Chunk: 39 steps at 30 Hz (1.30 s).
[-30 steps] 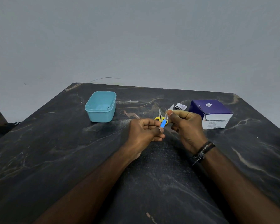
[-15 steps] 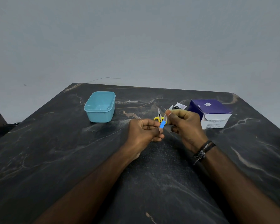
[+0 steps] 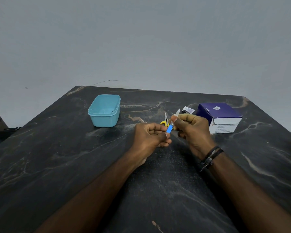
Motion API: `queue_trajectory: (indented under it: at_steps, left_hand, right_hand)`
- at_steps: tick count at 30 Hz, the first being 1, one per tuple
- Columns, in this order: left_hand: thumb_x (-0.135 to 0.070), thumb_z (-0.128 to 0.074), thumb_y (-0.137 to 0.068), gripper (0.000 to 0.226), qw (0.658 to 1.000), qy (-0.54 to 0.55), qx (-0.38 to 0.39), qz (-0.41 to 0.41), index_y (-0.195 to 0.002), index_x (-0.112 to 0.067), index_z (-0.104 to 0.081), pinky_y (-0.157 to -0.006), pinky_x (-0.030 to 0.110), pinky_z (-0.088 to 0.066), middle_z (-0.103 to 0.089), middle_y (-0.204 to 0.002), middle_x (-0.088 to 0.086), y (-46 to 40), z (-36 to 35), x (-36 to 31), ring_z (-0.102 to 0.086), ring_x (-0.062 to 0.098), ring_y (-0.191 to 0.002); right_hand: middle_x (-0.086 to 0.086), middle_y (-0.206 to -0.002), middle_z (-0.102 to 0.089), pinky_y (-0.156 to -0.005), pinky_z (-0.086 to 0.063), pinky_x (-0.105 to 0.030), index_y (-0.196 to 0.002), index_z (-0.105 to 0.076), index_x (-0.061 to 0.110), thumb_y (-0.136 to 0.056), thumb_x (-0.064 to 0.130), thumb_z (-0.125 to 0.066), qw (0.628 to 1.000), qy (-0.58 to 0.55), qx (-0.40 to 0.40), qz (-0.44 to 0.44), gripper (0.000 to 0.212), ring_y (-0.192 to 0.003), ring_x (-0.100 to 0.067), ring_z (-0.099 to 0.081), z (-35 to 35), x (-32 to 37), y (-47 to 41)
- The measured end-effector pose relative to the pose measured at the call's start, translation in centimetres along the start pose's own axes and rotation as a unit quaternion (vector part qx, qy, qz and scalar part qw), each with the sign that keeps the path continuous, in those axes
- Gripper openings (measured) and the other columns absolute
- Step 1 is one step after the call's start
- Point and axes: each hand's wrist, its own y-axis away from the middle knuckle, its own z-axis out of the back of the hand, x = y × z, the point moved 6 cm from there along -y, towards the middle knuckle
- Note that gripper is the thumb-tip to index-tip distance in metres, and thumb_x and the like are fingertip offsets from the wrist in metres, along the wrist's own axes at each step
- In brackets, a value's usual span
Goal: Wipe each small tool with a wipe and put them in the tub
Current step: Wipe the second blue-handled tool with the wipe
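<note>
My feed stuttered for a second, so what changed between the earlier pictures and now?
Almost nothing. Both hands keep the same hold: the left hand pinches the blue-handled tool at its handle, and the right hand grips its upper part, which has barely shifted. Nothing was picked up or released. The yellow scissors, tub, purple box and torn sachet stayed put.

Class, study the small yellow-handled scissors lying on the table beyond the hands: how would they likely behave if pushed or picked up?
The scissors lie flat, so they would probably slide on the smooth table rather than roll. Metal blades suggest they are stiff. Being small, they are likely light; the pointed tips call for care.
</note>
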Motion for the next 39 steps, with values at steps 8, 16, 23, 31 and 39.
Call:
queue_trajectory:
  at_steps: [8, 16, 23, 31, 39]
  left_hand:
    - [0.007, -0.071, -0.08, 0.015, 1.0, 0.004, 0.007, -0.002, -0.093, 0.001, -0.068, -0.06, 0.028, -0.06, -0.072, -0.083, 0.021, 0.0, -0.3, 0.0, -0.071, 0.022, -0.065]
    - [0.007, -0.071, -0.08, 0.016, 1.0, 0.003, 0.001, -0.007, -0.095, 0.002, -0.067, -0.061, 0.028, -0.061, -0.071, -0.085, 0.023, 0.0, 0.0, 0.0, -0.072, 0.023, -0.066]
    - [0.007, -0.071, -0.08, 0.015, 1.0, -0.002, 0.008, -0.004, -0.093, 0.002, -0.067, -0.062, 0.029, -0.061, -0.071, -0.084, 0.023, 0.0, -0.2, 0.1, -0.071, 0.023, -0.065]
    - [0.006, -0.071, -0.081, 0.015, 1.0, -0.006, 0.002, -0.007, -0.095, 0.002, -0.068, -0.063, 0.03, -0.061, -0.071, -0.084, 0.023, -0.1, 0.0, 0.1, -0.072, 0.025, -0.067]
    - [0.005, -0.071, -0.081, 0.014, 1.0, -0.008, 0.008, -0.009, -0.094, 0.002, -0.068, -0.063, 0.031, -0.061, -0.071, -0.085, 0.024, -0.1, -0.2, 0.1, -0.072, 0.025, -0.067]
  right_hand:
    - [0.002, -0.062, -0.07, -0.046, -0.042, -0.015, -0.091, -0.07, -0.005, -0.085, 0.011, -0.071, 0.998, -0.024, -0.046, 0.035, 0.017, -0.051, -0.002, -0.06, 1.1, 0.6, -0.4]
    - [-0.007, -0.072, -0.072, -0.054, -0.046, -0.025, -0.089, -0.072, -0.001, -0.08, 0.017, -0.075, 1.0, -0.015, -0.005, 0.004, 0.02, -0.063, -0.015, -0.06, 0.5, -0.2, -0.4]
    - [0.003, -0.06, -0.069, -0.045, -0.044, -0.014, -0.095, -0.068, -0.011, -0.086, 0.006, -0.069, 0.997, -0.056, -0.037, 0.028, 0.02, -0.049, -0.003, -0.061, 1.1, 0.7, -0.4]
    - [0.003, -0.058, -0.066, -0.045, -0.036, -0.018, -0.089, -0.068, -0.003, -0.083, 0.014, -0.072, 0.999, -0.012, 0.025, -0.024, 0.018, -0.051, -0.005, -0.051, 0.2, 0.0, -0.2]
    - [0.005, -0.059, -0.069, -0.045, -0.036, -0.017, -0.084, -0.068, -0.001, -0.089, 0.015, -0.066, 0.998, 0.02, 0.044, -0.036, 0.017, -0.05, -0.002, -0.054, -0.3, 0.3, 0.4]
